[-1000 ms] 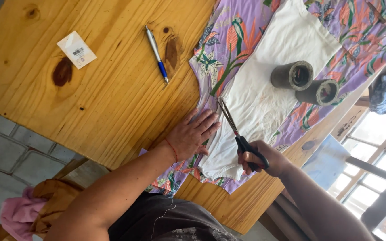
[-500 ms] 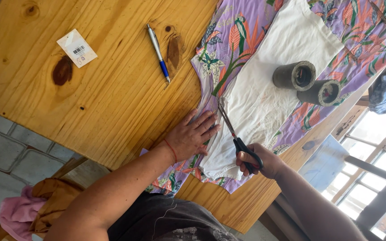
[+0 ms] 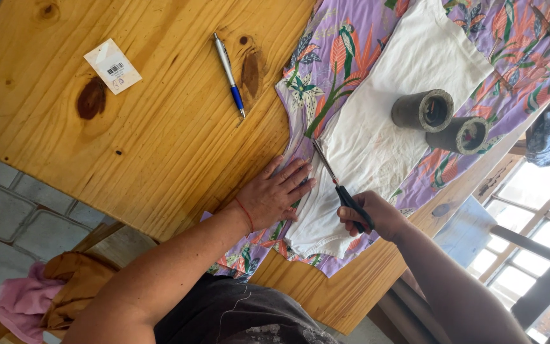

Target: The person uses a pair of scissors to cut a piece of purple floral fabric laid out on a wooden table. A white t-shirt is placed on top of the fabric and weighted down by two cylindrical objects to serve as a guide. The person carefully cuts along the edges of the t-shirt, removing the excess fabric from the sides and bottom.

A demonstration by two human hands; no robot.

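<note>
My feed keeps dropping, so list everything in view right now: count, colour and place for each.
table: one, light wood, under everything
floral cloth: one, purple, spread at the table edge
white cloth: one, on the floral cloth
tubes: two, dark grey, on the white cloth
pen: one, silver and blue, on bare wood
tag: one, white, far corner
scissors: one, black handles, at the cloth
left hand: flat on the floral cloth
right hand: gripping the scissors
</note>
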